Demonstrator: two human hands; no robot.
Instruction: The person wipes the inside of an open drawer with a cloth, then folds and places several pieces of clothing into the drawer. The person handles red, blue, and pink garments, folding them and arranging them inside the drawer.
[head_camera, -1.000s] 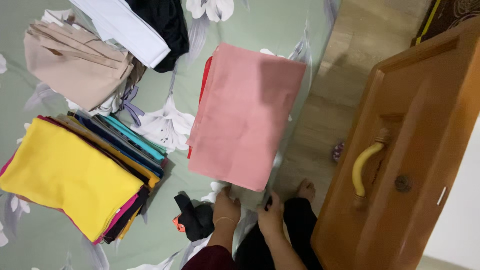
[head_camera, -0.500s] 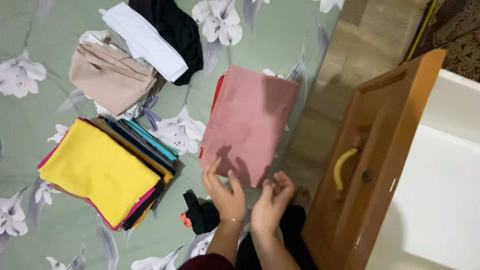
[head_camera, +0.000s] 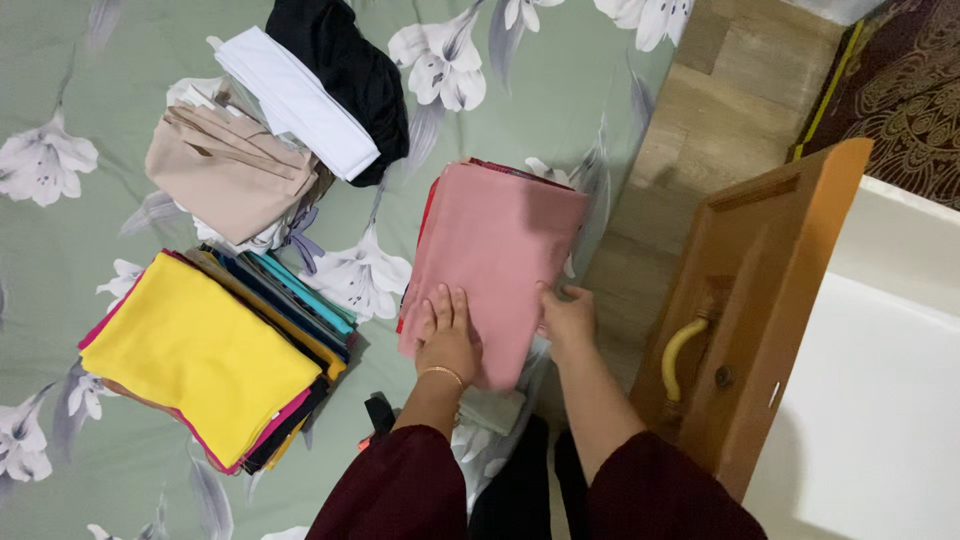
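- Now both hands press on the folded pink cloth (head_camera: 495, 255) on the green floral bed (head_camera: 60, 60), by the bed's edge.
- Left hand (head_camera: 447, 338) lies flat, fingers spread; right hand (head_camera: 567, 318) fingers curl on its edge.
- Step looks like squaring the fold; next likely needs a two-handed grip.

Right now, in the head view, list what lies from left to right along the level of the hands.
Yellow-topped stack of folded cloths → left hand on the pink folded cloth → right hand at its edge → yellow handle of the wooden drawer.
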